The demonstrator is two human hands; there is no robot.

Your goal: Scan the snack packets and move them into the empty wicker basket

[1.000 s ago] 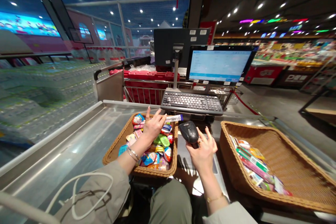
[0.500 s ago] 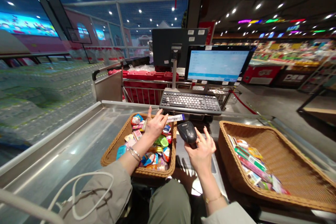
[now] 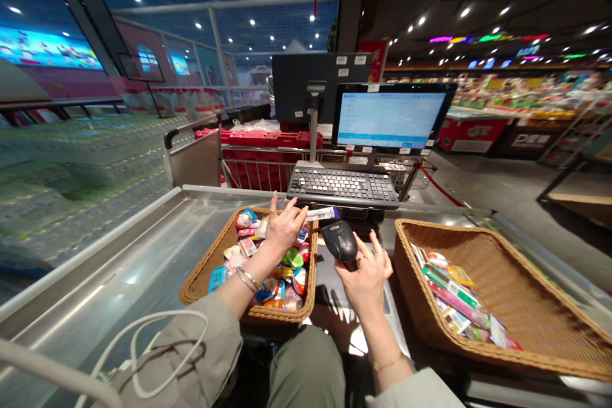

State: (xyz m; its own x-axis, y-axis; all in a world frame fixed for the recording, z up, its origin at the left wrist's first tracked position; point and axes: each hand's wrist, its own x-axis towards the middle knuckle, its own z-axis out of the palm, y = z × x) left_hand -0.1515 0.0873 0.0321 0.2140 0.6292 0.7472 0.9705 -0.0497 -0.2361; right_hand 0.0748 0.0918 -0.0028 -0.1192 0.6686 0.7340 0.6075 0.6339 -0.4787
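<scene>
Between the fingertips of my left hand is the end of a slim white and purple packet, held over the right rim of the left wicker basket. Under that hand, the basket holds several small colourful packages, among them a green one and a blue one. My right hand is closed round a black barcode scanner, whose head points toward the packet. Scanner and packet are apart. My right palm hides most of the scanner's handle.
A second wicker basket at the right holds several packages. Ahead stand a keyboard and a lit screen. A white cable loops over my left sleeve. A metal counter with a raised edge extends left.
The view has shifted very slightly, so the baskets and screen sit a little further left. Both hands keep nearly the same pose, still holding the packet and the scanner.
</scene>
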